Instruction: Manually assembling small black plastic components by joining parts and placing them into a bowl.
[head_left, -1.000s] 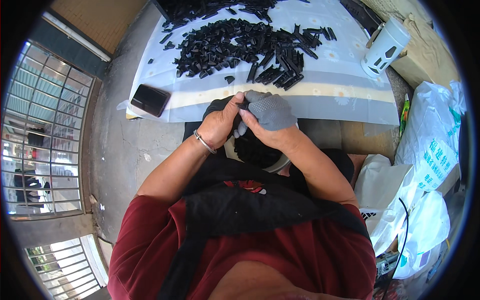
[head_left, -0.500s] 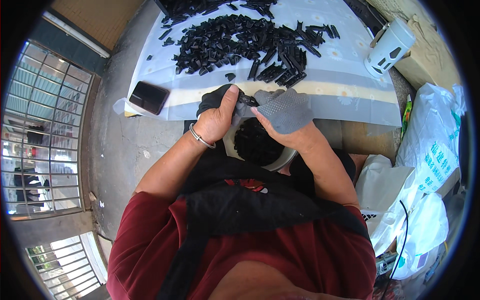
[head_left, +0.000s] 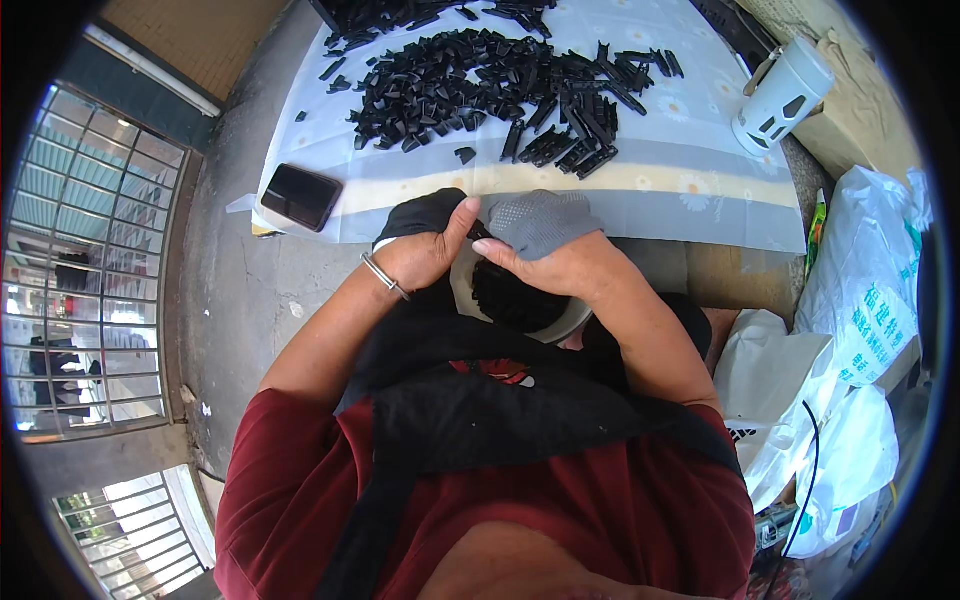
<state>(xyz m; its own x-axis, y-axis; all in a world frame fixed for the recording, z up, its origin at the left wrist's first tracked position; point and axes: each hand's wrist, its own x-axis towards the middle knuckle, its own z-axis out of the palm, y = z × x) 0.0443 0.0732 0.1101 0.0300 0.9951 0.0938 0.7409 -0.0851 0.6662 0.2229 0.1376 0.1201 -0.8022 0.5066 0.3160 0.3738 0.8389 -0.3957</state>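
Observation:
Both hands are together just off the table's near edge, above a pale bucket (head_left: 463, 290) of black plastic pieces (head_left: 515, 300). A small black plastic part (head_left: 479, 231) sits between them, mostly hidden by my fingers. My left hand (head_left: 425, 235), in a black glove with the thumb bare, is closed on it from the left. From the right, my right hand (head_left: 545, 230) is closed on the same part, wearing a grey dotted glove with its thumb bare. Beyond them, a large heap of small black plastic parts (head_left: 440, 90) lies on the table, with longer black pieces (head_left: 575, 140) at its right.
The table has a white flowered cloth (head_left: 690, 190). A dark phone (head_left: 300, 196) lies at its near left corner, and a white tumbler (head_left: 785, 95) stands at the right. White plastic bags (head_left: 860, 280) crowd the right side. A barred window (head_left: 90, 250) is at the left.
My hands have come slightly nearer to me, lower over the bucket. The right hand has shifted left, and the black part between them shows less than before.

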